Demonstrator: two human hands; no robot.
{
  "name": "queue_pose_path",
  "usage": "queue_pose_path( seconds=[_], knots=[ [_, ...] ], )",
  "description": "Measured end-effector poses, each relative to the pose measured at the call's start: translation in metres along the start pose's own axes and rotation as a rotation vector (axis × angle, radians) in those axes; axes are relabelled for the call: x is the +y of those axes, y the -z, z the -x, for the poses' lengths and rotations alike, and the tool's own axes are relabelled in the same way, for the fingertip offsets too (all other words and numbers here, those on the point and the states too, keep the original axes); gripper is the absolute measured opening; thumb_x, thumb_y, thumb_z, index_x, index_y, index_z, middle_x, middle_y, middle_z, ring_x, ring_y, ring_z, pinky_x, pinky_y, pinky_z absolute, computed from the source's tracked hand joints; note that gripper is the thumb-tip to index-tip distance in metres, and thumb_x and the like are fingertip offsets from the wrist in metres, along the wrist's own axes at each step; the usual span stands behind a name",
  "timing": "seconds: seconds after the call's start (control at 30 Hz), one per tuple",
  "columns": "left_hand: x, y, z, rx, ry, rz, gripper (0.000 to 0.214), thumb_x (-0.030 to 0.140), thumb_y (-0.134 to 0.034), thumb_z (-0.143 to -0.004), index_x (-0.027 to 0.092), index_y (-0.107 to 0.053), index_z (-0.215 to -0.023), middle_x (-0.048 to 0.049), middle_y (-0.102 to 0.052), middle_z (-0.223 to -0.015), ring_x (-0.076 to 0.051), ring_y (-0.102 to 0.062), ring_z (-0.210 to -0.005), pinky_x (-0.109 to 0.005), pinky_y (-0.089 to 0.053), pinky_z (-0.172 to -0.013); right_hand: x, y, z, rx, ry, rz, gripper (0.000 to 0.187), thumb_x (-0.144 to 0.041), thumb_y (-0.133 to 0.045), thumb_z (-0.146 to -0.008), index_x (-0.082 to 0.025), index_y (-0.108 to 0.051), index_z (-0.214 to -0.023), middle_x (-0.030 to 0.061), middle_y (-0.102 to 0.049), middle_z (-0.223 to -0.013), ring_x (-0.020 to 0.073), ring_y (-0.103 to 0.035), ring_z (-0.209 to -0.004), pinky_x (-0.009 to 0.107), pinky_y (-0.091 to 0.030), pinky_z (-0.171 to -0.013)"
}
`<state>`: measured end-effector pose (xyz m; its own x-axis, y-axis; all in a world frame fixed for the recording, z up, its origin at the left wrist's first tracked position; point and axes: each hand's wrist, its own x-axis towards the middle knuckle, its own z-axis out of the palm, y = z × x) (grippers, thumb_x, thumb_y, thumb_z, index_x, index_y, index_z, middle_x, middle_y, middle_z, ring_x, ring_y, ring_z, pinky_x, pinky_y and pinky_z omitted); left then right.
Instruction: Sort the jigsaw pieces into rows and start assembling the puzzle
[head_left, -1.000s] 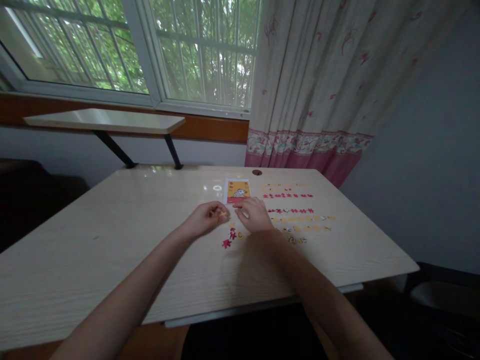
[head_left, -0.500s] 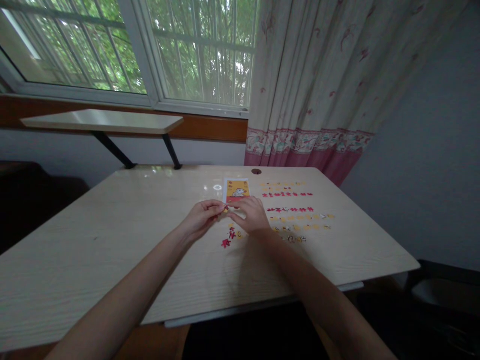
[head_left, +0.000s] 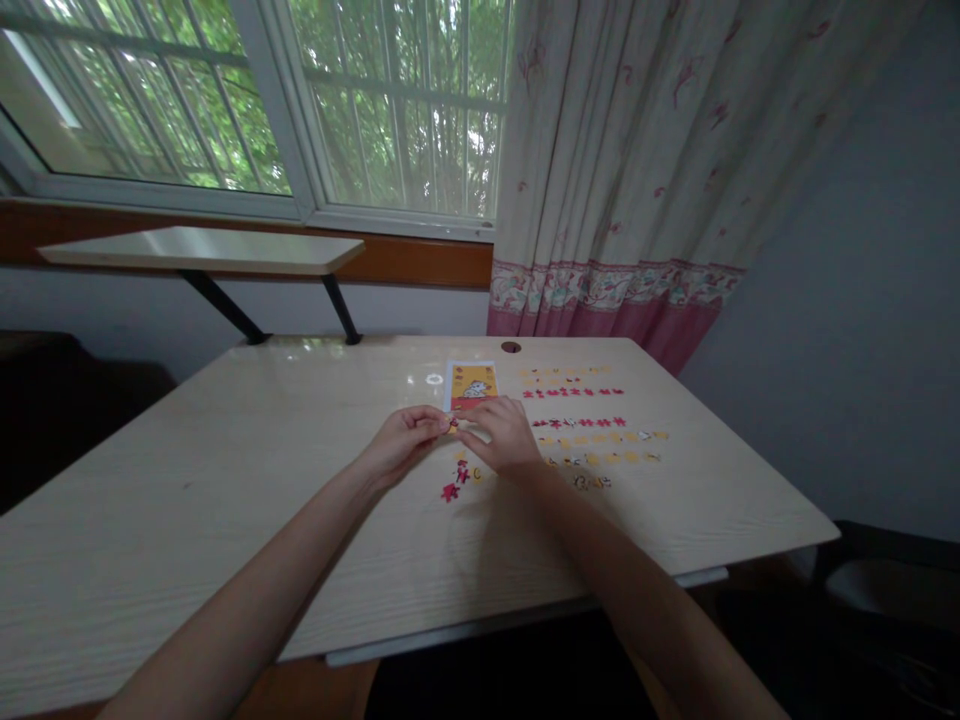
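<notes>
Small yellow and red jigsaw puzzle pieces [head_left: 453, 425] are pinched at the fingertips between my two hands, just above the table. My left hand [head_left: 406, 442] has thumb and forefinger closed on them from the left. From the right, my right hand [head_left: 506, 436] grips the same pieces with its thumb and fingers; how many pieces there are is too small to tell. Right behind lies a picture card [head_left: 474, 380] showing a white animal on yellow and red, its lower edge partly covered by my hands. Loose red pieces [head_left: 450, 493] and a yellow piece [head_left: 477, 475] lie nearer me.
Several rows of puzzle pieces, red [head_left: 585, 393] and yellow [head_left: 615, 438], spread over the right of the wooden table [head_left: 300, 500]; my right hand and forearm hide some. A raised shelf [head_left: 202, 250] stands at the back left. Behind are a window and a curtain [head_left: 615, 200].
Both hands stay together on the puzzle pieces, with only slight finger movement. The whole view has shifted a little.
</notes>
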<state>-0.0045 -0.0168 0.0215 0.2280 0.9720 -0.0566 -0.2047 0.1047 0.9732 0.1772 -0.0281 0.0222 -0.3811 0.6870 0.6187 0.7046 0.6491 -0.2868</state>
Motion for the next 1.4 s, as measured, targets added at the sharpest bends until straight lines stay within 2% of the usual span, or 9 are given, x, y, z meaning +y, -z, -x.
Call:
queue_pose_path(
  seconds=[0.2, 0.4, 0.53, 0.63, 0.73, 1.03, 1.13, 1.23, 1.4],
  knots=[
    [0.004, 0.001, 0.001, -0.067, -0.026, 0.006, 0.03, 0.029, -0.08, -0.053, 0.013, -0.066, -0.074, 0.0, -0.063, -0.066, -0.006, -0.048, -0.054, -0.02, -0.036, -0.052, 0.006, 0.012, -0.002, 0.038, 0.051, -0.079, 0.026, -0.041, -0.057, -0.081, -0.026, -0.066, -0.101, 0.0022, -0.065, -0.095, 0.0168, -0.052, -0.093, 0.032, -0.036, -0.085],
    [0.004, 0.008, -0.001, -0.062, -0.033, -0.198, 0.032, 0.032, -0.078, -0.055, 0.013, -0.065, -0.077, -0.0005, -0.06, -0.062, -0.007, -0.047, -0.05, -0.021, -0.031, -0.048, 0.02, 0.029, -0.005, 0.131, -0.014, -0.176, 0.024, -0.039, -0.059, -0.08, -0.027, -0.066, -0.099, 0.0033, -0.06, -0.092, 0.0171, -0.052, -0.091, 0.034, -0.041, -0.084],
    [0.001, 0.018, -0.002, -0.21, -0.09, -0.494, 0.029, 0.038, -0.071, -0.064, 0.015, -0.065, -0.08, -0.0007, -0.06, -0.064, -0.01, -0.049, -0.055, -0.021, -0.033, -0.05, 0.026, 0.035, -0.005, 0.165, -0.026, -0.224, 0.023, -0.037, -0.063, -0.077, -0.028, -0.067, -0.098, 0.0032, -0.057, -0.092, 0.0173, -0.052, -0.091, 0.035, -0.042, -0.084],
    [0.004, 0.023, -0.001, -0.311, -0.262, -0.797, 0.023, 0.037, -0.067, -0.068, 0.016, -0.064, -0.077, -0.0025, -0.063, -0.074, -0.014, -0.053, -0.069, -0.026, -0.039, -0.064, 0.028, 0.037, -0.005, 0.175, -0.028, -0.239, 0.022, -0.035, -0.063, -0.077, -0.028, -0.066, -0.098, 0.0033, -0.056, -0.093, 0.0169, -0.052, -0.091, 0.035, -0.042, -0.084],
    [0.009, 0.024, 0.0, -0.384, -0.401, -1.05, 0.019, 0.036, -0.065, -0.07, 0.017, -0.063, -0.071, -0.0017, -0.061, -0.07, -0.016, -0.052, -0.073, -0.029, -0.036, -0.073, 0.028, 0.039, -0.005, 0.158, -0.054, -0.224, 0.022, -0.036, -0.063, -0.077, -0.029, -0.066, -0.098, 0.0034, -0.057, -0.094, 0.0174, -0.052, -0.091, 0.036, -0.043, -0.084],
    [0.011, 0.009, 0.01, -0.58, -0.426, -1.197, 0.03, 0.043, -0.072, -0.063, 0.017, -0.058, -0.067, -0.001, -0.059, -0.075, -0.017, -0.049, -0.076, -0.027, -0.032, -0.074, 0.032, 0.045, -0.007, 0.18, -0.037, -0.212, 0.023, -0.036, -0.061, -0.078, -0.025, -0.066, -0.097, 0.0034, -0.063, -0.09, 0.0167, -0.055, -0.088, 0.034, -0.042, -0.083],
    [0.012, 0.013, 0.008, -0.549, -0.418, -1.247, 0.029, 0.044, -0.072, -0.062, 0.018, -0.058, -0.066, -0.0007, -0.059, -0.074, -0.017, -0.049, -0.076, -0.027, -0.032, -0.073, 0.056, 0.06, -0.012, 0.161, -0.079, -0.136, 0.023, -0.035, -0.059, -0.079, -0.024, -0.066, -0.098, 0.0037, -0.066, -0.087, 0.0173, -0.056, -0.085, 0.034, -0.041, -0.082],
    [0.014, 0.019, 0.005, -0.515, -0.394, -1.271, 0.024, 0.042, -0.067, -0.068, 0.019, -0.061, -0.068, 0.0, -0.059, -0.07, -0.016, -0.05, -0.071, -0.026, -0.033, -0.069, 0.102, 0.082, -0.016, 0.138, -0.172, -0.041, 0.025, -0.035, -0.059, -0.078, -0.022, -0.068, -0.097, 0.0049, -0.066, -0.084, 0.0174, -0.056, -0.08, 0.033, -0.043, -0.079],
    [0.016, 0.026, 0.004, -0.454, -0.35, -1.312, 0.015, 0.033, -0.059, -0.075, 0.02, -0.066, -0.076, -0.0004, -0.059, -0.065, -0.014, -0.051, -0.064, -0.024, -0.032, -0.061, 0.189, 0.112, -0.009, -0.098, -0.471, 0.105, 0.027, -0.031, -0.062, -0.073, -0.017, -0.07, -0.095, 0.0071, -0.067, -0.08, 0.0152, -0.056, -0.07, 0.027, -0.042, -0.069]
  ],
)
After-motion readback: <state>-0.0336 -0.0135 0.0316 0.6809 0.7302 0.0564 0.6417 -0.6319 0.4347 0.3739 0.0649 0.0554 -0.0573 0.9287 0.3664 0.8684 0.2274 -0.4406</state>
